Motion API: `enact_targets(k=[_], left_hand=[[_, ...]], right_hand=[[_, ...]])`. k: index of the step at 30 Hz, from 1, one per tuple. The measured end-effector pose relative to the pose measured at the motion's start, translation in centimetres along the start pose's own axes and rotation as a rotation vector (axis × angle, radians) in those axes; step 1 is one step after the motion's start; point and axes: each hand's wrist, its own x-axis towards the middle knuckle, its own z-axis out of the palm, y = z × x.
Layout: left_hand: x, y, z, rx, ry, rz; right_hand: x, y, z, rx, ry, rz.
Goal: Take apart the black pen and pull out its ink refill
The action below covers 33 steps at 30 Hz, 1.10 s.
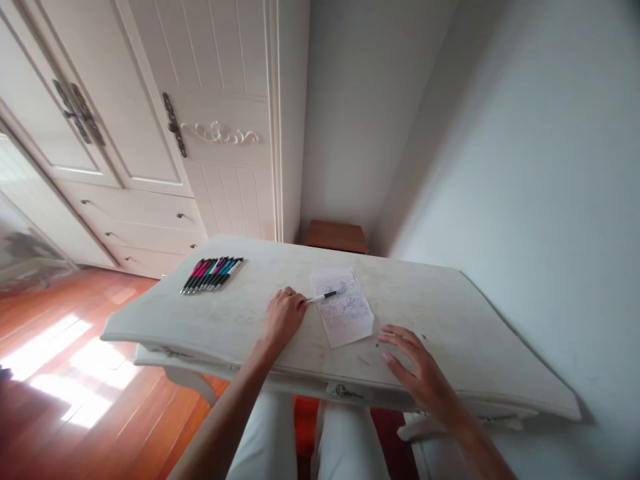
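The left hand (pixel 284 312) pinches the left end of a white pen (pixel 316 298), which reaches over the scribbled paper (pixel 347 319). The right hand (pixel 419 363), near right, holds nothing. The pen looks light, hard, maybe slippery; its dark part (pixel 330 294) seems best to hold.

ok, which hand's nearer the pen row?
Left. Left hand is between the pen row and paper; right hand is farther off, right of the paper.
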Motion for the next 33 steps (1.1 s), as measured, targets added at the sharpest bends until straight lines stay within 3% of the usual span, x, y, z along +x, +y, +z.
enact_targets(k=[5,9,13,19,21,24,28,33], left_hand=[[0.8,-0.9,0.3,-0.257,0.07,-0.03],[2.8,-0.7,0.3,-0.469,0.098,-0.022],[6.0,0.2,1.0,-0.585,0.018,-0.072],[10.4,1.1,3.5,-0.697,0.016,-0.052],[11.1,1.0,4.3,-0.714,0.044,-0.054],[11.3,0.3,4.7,-0.694,0.06,-0.022],[10.7,-0.7,4.1,-0.627,0.052,0.08],[10.6,-1.2,3.7,-0.527,0.081,0.161]], right_hand=[[3.0,2.4,1.5,-0.219,-0.072,-0.041],[4.0,1.4,2.4,-0.251,-0.081,-0.083],[5.1,0.2,2.1,-0.181,-0.1,-0.114],[9.2,0.8,1.4,0.1,-0.028,-0.044],[11.5,1.7,1.6,0.266,-0.012,0.054],[15.0,3.1,2.1,0.526,0.089,0.213],[17.7,3.7,2.9,0.834,0.083,0.35],[18.1,3.8,3.9,0.95,0.171,0.316]])
